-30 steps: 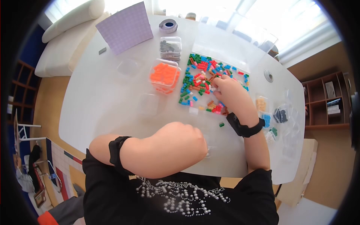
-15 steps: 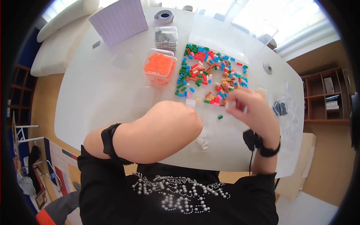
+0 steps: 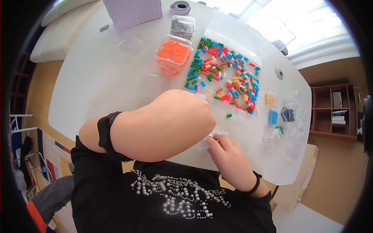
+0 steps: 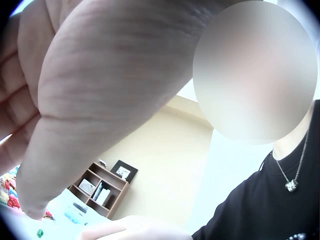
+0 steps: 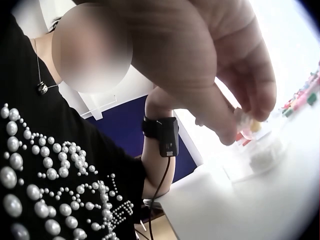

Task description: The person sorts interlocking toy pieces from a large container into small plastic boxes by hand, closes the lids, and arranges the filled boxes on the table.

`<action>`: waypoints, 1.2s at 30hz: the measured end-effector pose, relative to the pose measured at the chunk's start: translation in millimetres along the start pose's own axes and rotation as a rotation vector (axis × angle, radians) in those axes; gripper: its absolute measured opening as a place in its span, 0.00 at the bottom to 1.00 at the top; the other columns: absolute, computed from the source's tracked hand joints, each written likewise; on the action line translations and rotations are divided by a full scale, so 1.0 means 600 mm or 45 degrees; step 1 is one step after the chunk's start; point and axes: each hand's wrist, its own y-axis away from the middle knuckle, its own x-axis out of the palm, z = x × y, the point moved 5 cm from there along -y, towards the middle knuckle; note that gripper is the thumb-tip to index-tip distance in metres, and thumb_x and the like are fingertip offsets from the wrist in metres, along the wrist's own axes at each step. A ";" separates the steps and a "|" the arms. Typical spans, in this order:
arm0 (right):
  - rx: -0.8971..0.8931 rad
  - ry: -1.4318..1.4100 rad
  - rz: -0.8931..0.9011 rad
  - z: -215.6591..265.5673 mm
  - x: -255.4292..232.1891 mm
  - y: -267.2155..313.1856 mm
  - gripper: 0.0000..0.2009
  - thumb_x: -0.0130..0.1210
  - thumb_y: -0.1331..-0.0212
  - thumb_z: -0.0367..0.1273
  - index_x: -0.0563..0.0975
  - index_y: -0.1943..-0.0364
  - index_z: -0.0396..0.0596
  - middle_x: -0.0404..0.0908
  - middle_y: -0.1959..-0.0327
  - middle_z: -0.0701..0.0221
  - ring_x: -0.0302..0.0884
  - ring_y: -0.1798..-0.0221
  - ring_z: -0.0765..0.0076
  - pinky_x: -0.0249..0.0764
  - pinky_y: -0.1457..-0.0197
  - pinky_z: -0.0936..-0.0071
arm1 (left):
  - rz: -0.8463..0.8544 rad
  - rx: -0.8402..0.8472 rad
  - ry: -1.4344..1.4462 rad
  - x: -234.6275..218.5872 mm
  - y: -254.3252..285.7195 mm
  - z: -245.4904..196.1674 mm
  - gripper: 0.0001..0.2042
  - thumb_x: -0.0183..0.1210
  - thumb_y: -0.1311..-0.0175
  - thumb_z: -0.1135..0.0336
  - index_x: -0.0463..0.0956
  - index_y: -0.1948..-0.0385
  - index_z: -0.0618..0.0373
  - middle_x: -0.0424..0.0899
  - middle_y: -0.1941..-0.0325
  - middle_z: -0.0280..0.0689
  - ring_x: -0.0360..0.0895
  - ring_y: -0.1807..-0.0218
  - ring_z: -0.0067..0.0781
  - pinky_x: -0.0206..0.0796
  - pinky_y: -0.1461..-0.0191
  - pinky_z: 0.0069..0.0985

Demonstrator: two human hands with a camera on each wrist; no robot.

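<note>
My right hand (image 3: 233,161) is low over a small clear box (image 3: 222,134) near the table's front edge. In the right wrist view its thumb and fingertips pinch a small whitish toy brick (image 5: 243,120), just above white bricks (image 5: 267,155) in that box. My left hand (image 3: 167,124) is raised in front of the chest, its fingers loosely bent with nothing seen in them. Beyond both hands lies a flat clear tray (image 3: 244,113) spread with mixed bricks (image 3: 217,72) in red, green, blue, brown and white.
Stacked clear boxes of orange pieces (image 3: 173,52) and grey pieces (image 3: 182,25) stand left of the tray. Small boxes of tan (image 3: 270,99), blue (image 3: 273,117) and dark bricks (image 3: 288,114) are at the right. A single green brick (image 3: 229,115) lies in front of the tray.
My right hand has left the bricks on the tray, swung out past its near right corner and come down to the small box near the front edge. The left hand stays raised.
</note>
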 end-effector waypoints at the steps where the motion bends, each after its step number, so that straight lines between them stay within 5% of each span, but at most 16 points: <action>1: -0.024 0.060 -0.051 0.001 -0.002 -0.002 0.18 0.54 0.53 0.21 0.73 0.53 0.39 0.74 0.55 0.61 0.76 0.55 0.56 0.76 0.55 0.67 | -0.009 0.020 0.015 -0.001 0.001 -0.001 0.12 0.65 0.61 0.77 0.74 0.72 0.64 0.79 0.71 0.42 0.82 0.66 0.38 0.75 0.66 0.27; 11: -0.180 0.046 -0.118 0.014 -0.039 0.014 0.16 0.55 0.53 0.23 0.75 0.56 0.40 0.77 0.58 0.63 0.77 0.60 0.58 0.76 0.60 0.68 | 0.070 0.011 -0.030 -0.001 -0.002 -0.004 0.11 0.64 0.59 0.77 0.74 0.72 0.64 0.79 0.72 0.40 0.82 0.66 0.37 0.74 0.67 0.27; 16: -0.056 -0.252 -0.239 -0.023 -0.066 0.008 0.05 0.61 0.46 0.27 0.76 0.68 0.44 0.77 0.75 0.67 0.76 0.72 0.58 0.72 0.70 0.65 | -0.301 0.038 -0.046 -0.039 0.024 -0.002 0.09 0.64 0.49 0.69 0.72 0.71 0.59 0.76 0.74 0.36 0.79 0.67 0.38 0.71 0.68 0.31; 19: 0.129 -0.420 -0.263 -0.062 -0.060 0.007 0.05 0.62 0.45 0.27 0.77 0.69 0.44 0.77 0.75 0.66 0.76 0.73 0.57 0.71 0.69 0.66 | -0.481 -0.053 -0.064 -0.066 0.040 0.008 0.10 0.64 0.45 0.65 0.71 0.73 0.56 0.75 0.74 0.35 0.77 0.70 0.39 0.70 0.68 0.33; 25: 0.303 -0.491 -0.343 -0.094 -0.085 0.018 0.05 0.62 0.46 0.26 0.77 0.67 0.44 0.79 0.73 0.65 0.78 0.70 0.59 0.73 0.67 0.69 | -0.209 0.154 0.037 -0.033 0.007 -0.025 0.10 0.62 0.43 0.63 0.70 0.74 0.56 0.75 0.75 0.35 0.77 0.71 0.38 0.70 0.68 0.32; 29: 0.318 -0.245 -0.364 -0.111 -0.120 -0.002 0.06 0.61 0.45 0.27 0.76 0.66 0.43 0.79 0.70 0.64 0.78 0.69 0.57 0.73 0.66 0.67 | -0.139 0.092 -0.019 -0.005 -0.021 -0.019 0.10 0.62 0.43 0.63 0.71 0.74 0.56 0.75 0.75 0.35 0.78 0.70 0.38 0.70 0.68 0.32; 36: 0.323 0.040 -0.490 -0.184 -0.159 -0.103 0.06 0.57 0.44 0.27 0.77 0.64 0.42 0.79 0.69 0.60 0.77 0.65 0.53 0.73 0.61 0.63 | -0.449 -0.119 -0.176 0.024 -0.077 0.046 0.09 0.62 0.43 0.64 0.73 0.74 0.58 0.78 0.73 0.37 0.79 0.67 0.39 0.71 0.65 0.34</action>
